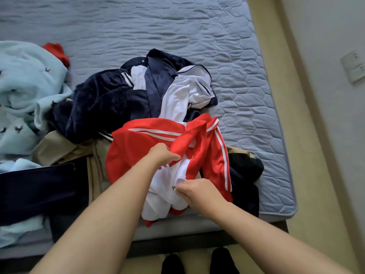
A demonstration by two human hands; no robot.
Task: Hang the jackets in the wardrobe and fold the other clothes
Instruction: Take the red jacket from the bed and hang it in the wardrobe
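Note:
A red jacket (136, 151) with white stripes and a white lining lies crumpled at the near edge of the bed. My left hand (163, 155) grips a fold of its red fabric near the collar. My right hand (199, 191) pinches the white lining beside a small metal zipper pull (173, 188). Behind it a navy and white jacket (150, 89) lies in a heap. Beige clothing (59, 148) shows under the pile, and a dark navy garment (39, 186) lies flat at the left.
A light blue fleece garment (25, 91) covers the left of the blue quilted mattress (177, 26), with a small red item (57, 53) behind it. Black clothing (246, 171) lies at the right. A beige floor strip and wall run along the right side.

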